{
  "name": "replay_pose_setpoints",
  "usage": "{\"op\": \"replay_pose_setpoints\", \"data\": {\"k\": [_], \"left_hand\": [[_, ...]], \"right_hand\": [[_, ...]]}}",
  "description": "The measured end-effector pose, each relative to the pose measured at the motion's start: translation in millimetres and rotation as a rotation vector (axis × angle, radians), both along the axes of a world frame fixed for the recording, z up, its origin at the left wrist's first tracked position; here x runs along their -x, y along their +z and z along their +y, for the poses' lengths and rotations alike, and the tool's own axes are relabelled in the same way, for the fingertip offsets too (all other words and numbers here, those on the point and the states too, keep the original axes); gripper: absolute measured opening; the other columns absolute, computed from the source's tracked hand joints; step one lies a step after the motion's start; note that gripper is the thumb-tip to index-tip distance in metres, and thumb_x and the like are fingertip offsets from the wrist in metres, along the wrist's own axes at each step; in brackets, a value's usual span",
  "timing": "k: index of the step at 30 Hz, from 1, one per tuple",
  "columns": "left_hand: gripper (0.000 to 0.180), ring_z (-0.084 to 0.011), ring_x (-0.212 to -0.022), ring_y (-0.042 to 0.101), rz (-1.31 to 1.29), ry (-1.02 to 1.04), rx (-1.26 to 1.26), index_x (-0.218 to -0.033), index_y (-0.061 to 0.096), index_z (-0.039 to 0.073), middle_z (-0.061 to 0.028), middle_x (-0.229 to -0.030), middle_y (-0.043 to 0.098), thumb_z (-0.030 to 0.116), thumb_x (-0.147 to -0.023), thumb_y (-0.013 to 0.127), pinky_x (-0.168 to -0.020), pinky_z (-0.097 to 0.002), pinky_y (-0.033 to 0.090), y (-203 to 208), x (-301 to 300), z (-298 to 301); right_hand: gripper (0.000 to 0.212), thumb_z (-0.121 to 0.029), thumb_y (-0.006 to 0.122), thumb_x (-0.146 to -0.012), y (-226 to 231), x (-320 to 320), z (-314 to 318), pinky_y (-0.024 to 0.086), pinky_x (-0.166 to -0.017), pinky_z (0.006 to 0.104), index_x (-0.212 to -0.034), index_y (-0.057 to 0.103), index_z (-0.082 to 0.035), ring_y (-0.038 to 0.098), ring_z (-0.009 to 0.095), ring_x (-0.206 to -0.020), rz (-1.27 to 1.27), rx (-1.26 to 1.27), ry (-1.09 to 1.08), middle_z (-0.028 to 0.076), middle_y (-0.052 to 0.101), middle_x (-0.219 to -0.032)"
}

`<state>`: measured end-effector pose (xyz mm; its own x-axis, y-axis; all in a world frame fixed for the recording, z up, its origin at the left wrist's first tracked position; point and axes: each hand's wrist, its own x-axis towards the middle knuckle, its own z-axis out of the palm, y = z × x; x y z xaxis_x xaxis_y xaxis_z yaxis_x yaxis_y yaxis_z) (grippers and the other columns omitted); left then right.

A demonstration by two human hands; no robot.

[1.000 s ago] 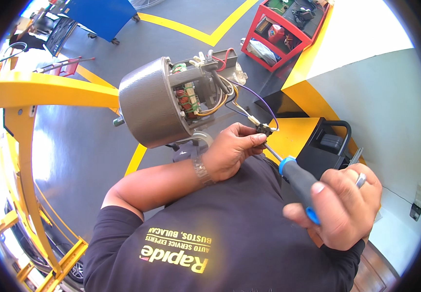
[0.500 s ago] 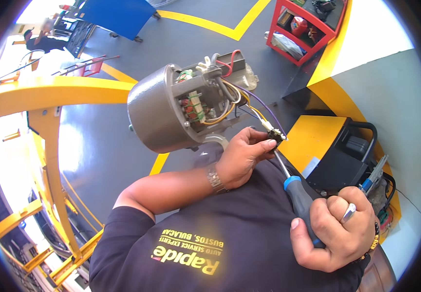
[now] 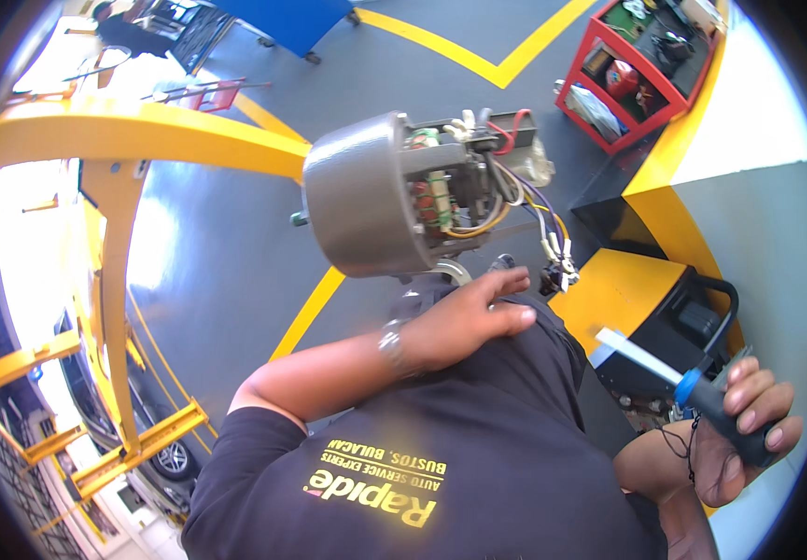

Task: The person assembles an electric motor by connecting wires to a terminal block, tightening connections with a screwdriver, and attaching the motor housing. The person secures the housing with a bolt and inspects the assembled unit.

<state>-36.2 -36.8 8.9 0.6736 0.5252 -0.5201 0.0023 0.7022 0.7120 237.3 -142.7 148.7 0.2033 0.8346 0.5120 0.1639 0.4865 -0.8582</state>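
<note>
A grey electric motor (image 3: 357, 196) with exposed copper windings sits on a yellow metal frame in front of me. From its open side run purple, yellow and white wires (image 3: 539, 201), ending in a small black switch-like part (image 3: 555, 278) with white connectors. My left hand (image 3: 464, 327), with a metal watch on its wrist, is just left of that part, fingers stretched and holding nothing. Off to the right, my right hand (image 3: 749, 429) grips a screwdriver (image 3: 702, 397) with a dark handle and blue collar. Its shaft points up and left, apart from the wires.
The yellow frame (image 3: 151, 131) fills the left side. A black and yellow machine (image 3: 627, 289) stands at the right beside a grey and yellow wall (image 3: 749, 177). Farther off are a red cart (image 3: 623, 89), a blue cabinet (image 3: 296, 19) and a person (image 3: 133, 35).
My left hand has let go of the small black part, which now hangs by its wires. The screwdriver has been drawn away to the right. The whole view has shifted.
</note>
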Motion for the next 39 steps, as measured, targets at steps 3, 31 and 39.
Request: {"op": "replay_pose_setpoints", "data": {"k": [3, 31, 39], "left_hand": [[0.027, -0.0217, -0.112, 0.063, 0.028, -0.256, -0.563, -0.112, 0.064, -0.001, -0.0142, -0.120, 0.066, 0.018, -0.094, 0.070, -0.095, -0.0351, 0.051, 49.6, 76.2, 11.8], [0.021, -0.0276, -0.091, 0.064, 0.687, 0.066, -1.711, -0.093, 0.070, 0.005, -0.0075, -0.095, 0.069, 0.025, -0.088, 0.074, -0.080, -0.0383, 0.052, 41.5, 195.4, 102.1], [0.042, -0.0202, -0.090, 0.065, 0.516, 0.036, -1.013, -0.119, 0.062, 0.007, -0.0075, -0.098, 0.069, 0.039, -0.093, 0.069, -0.088, -0.0345, 0.051, 43.8, 210.7, 109.8]], "right_hand": [[0.032, -0.016, 0.057, -0.079, -24.8, -25.5, -2.6, 0.033, -0.089, 0.0408, -0.109, 0.049, -0.018, 0.049, 0.019, -0.089, 0.052, -0.038, 0.079, 0.004, 0.044, -0.095], [0.036, -0.008, 0.049, -0.071, -36.7, -30.8, 41.4, 0.033, -0.087, 0.0422, -0.107, 0.048, -0.011, 0.043, 0.020, -0.085, -0.091, -0.031, 0.151, 0.009, 0.043, -0.091], [0.033, -0.008, 0.051, -0.071, -38.6, -28.5, 41.9, 0.033, -0.085, 0.0414, -0.104, 0.048, -0.010, 0.043, 0.020, -0.082, -0.071, -0.022, 0.114, 0.009, 0.043, -0.090]]}}
